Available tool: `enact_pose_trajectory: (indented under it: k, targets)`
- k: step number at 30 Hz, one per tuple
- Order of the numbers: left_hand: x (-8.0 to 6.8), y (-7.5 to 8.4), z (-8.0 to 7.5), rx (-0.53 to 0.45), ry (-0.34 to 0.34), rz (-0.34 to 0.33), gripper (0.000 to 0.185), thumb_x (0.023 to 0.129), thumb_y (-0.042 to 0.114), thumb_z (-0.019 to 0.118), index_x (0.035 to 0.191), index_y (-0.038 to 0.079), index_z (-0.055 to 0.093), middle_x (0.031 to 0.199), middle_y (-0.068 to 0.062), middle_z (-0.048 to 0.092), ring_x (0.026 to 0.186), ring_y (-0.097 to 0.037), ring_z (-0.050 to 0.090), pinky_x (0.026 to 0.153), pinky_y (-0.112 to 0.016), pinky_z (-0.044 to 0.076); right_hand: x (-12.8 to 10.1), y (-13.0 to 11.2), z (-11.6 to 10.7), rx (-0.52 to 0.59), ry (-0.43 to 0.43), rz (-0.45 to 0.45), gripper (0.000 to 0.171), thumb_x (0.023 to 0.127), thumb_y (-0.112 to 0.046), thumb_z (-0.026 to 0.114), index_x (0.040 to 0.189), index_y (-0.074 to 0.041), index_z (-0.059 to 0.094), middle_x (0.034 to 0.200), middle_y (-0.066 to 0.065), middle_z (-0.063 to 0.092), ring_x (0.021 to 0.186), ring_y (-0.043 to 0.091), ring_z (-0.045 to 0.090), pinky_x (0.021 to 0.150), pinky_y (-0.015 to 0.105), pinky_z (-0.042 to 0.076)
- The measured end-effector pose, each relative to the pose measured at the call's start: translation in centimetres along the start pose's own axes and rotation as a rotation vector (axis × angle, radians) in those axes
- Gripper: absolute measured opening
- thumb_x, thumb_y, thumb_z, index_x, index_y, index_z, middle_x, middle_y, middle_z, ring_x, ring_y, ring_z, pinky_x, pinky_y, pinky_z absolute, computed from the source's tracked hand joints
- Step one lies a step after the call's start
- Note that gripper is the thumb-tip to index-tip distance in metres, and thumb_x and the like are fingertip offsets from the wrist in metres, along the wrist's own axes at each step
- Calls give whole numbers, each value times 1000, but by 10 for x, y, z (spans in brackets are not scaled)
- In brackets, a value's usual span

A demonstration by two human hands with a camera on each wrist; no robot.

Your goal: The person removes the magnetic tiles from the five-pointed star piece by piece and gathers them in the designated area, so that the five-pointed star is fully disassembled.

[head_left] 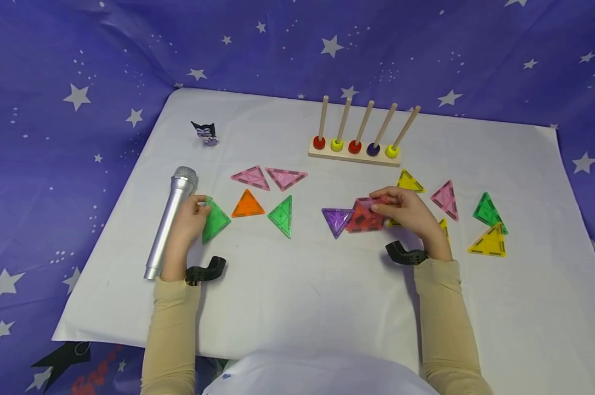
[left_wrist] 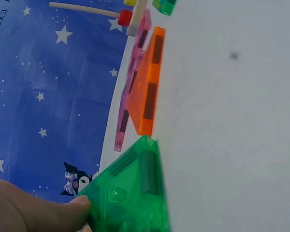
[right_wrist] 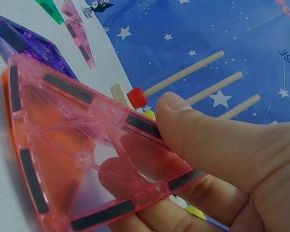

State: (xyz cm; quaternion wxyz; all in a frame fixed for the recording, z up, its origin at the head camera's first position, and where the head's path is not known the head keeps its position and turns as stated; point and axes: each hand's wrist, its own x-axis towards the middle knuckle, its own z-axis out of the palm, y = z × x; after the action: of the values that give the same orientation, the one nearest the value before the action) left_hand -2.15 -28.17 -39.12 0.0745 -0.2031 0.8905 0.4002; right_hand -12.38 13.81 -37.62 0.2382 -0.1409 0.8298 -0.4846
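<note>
My left hand [head_left: 187,220] pinches a green triangular magnetic tile [head_left: 216,221] by its left side, close beside a silver microphone [head_left: 168,222]. An orange triangle [head_left: 248,204] and a second green triangle [head_left: 282,216] lie to the right of it. With thumb and fingers my right hand [head_left: 408,211] grips a pink see-through magnetic tile [right_wrist: 104,113]. Orange [right_wrist: 53,169] shows through and behind that tile in the right wrist view. A purple triangle [head_left: 336,220] lies at its left edge, and yellow tiles [head_left: 409,181] sit around the right hand, partly covered by it.
Two pink triangles [head_left: 285,178] lie mid-table. A wooden peg stand [head_left: 353,158] with one bead per peg is at the back, and a small dark figurine [head_left: 205,133] stands back left. To the right are a pink triangle [head_left: 446,199], a green one [head_left: 487,209] and a yellow one [head_left: 489,242].
</note>
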Motion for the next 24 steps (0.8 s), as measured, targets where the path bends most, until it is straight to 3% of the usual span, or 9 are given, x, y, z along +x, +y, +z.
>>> enact_pose_trajectory:
  k: [8,16,18,20,22,24]
  targets:
    - [-6,3,4,125,18,-14,40,93,9,44,127,-12,40,112,-30,50,100,-40,48,85,-49,38,9,20,0,5,9,18,32,86,-19,63,114,-4,60,85,10,63,64,30,45,49,25,36]
    - [-13,11,12,180,101,41,39,91,7,48,124,-13,45,107,-31,50,98,-41,46,83,-49,37,14,32,-1,-14,23,-9,35,84,-29,65,112,-9,62,84,8,59,63,26,46,49,25,37]
    - [-12,17,19,162,127,93,38,90,8,50,123,-10,47,104,-29,50,93,-39,46,79,-48,37,13,32,-1,-17,23,-8,35,84,-30,65,112,-9,62,83,8,59,63,26,46,49,25,38]
    - [-10,27,27,113,113,201,38,88,9,57,122,-6,50,100,-25,50,87,-35,46,75,-44,38,13,31,-1,-23,18,-6,36,84,-30,65,113,-10,61,84,8,59,63,26,46,50,26,38]
    - [-6,37,38,38,42,356,39,84,10,63,120,-3,53,97,-22,51,82,-31,47,71,-40,39,12,31,-1,-26,12,-3,37,84,-31,64,114,-10,61,84,8,58,64,25,46,50,26,38]
    - [0,49,51,-49,-90,512,43,80,9,69,119,-1,55,95,-20,52,81,-30,48,69,-36,39,12,31,-2,-24,2,-8,37,84,-31,64,114,-10,60,84,8,58,63,25,46,50,25,38]
